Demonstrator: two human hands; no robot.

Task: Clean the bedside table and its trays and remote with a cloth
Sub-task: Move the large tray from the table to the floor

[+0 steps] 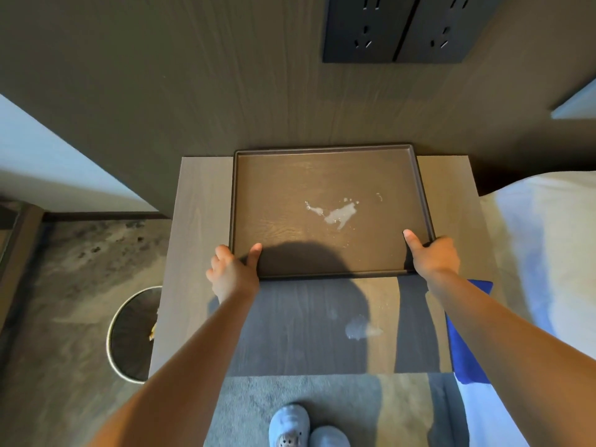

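A dark brown rectangular tray (277, 188) lies on the far half of the light wood bedside table (200, 221), with a whitish wet smear (338, 212) near its middle. My left hand (230, 272) grips the tray's near left corner, thumb inside the rim. My right hand (433, 256) grips the near right corner the same way. A second pale smear (358, 329) sits on the table top in front of the tray. A blue cloth (464, 350) lies at the table's right edge, partly hidden under my right forearm. No remote is in view.
A round wire waste bin (129, 337) stands on the floor left of the table. White bedding (541, 253) borders the table on the right. Black wall sockets (403, 27) sit high on the wood panel behind. My slippered feet (300, 425) stand on grey carpet.
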